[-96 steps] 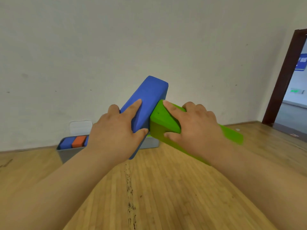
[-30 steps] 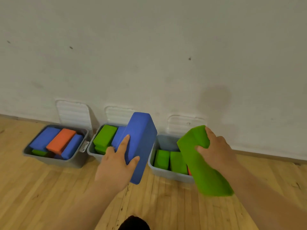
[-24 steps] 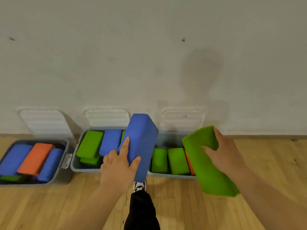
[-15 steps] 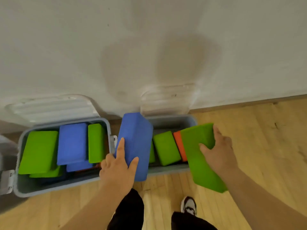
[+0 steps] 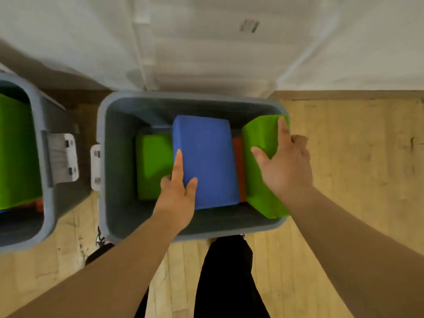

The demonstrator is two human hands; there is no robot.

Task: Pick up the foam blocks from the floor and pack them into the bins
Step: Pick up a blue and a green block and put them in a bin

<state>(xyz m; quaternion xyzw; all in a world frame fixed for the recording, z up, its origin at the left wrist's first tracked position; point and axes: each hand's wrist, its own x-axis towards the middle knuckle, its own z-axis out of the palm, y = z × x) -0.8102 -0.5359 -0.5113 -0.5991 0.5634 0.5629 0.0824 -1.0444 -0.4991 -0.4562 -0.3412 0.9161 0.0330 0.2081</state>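
The left hand [image 5: 176,198] grips the blue block [image 5: 206,161] and the right hand [image 5: 284,166] grips a green block [image 5: 261,143] — both are low in the grey bin [image 5: 110,138]. Another green block [image 5: 153,166] and an orange block [image 5: 238,152] already lie inside. The held blocks are not let go yet. Their long sides point toward the wall [image 5: 57,31] — away from the person.

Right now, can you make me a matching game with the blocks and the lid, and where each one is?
Things:
1. blue block
2. rightmost green block
3. orange block
4. lid

Places:
a. standing open behind the bin
b. held in the left grip
c. low in the bin, mostly hidden
d. held in the right grip

Pairs: 1-b, 2-d, 3-c, 4-a.
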